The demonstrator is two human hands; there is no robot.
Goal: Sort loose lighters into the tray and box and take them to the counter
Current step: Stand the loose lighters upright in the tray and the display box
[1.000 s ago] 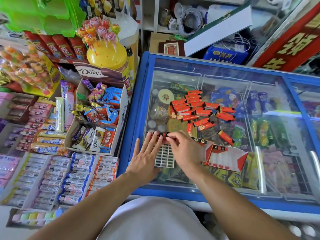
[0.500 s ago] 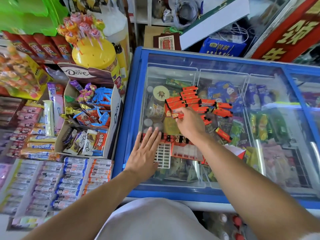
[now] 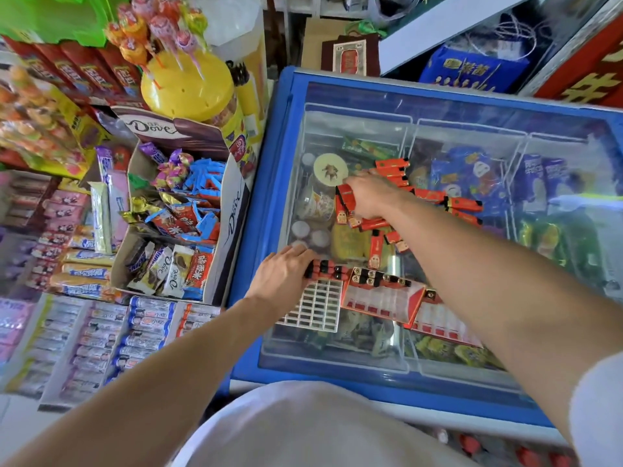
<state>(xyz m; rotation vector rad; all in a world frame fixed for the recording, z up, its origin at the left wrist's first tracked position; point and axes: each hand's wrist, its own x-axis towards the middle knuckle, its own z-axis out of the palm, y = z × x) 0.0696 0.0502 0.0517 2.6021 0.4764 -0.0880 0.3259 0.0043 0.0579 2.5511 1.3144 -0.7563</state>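
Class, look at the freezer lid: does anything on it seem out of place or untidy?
Yes. Red lighters lie scattered at all angles on the glass lid, not slotted in the white tray. The right hand is gathering several.

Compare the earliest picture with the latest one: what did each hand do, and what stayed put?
The right hand left the tray, reached away to the loose lighters on the freezer lid and now grips a bunch of them. The left hand stayed resting at the tray's far left edge. Tray and box kept their places.
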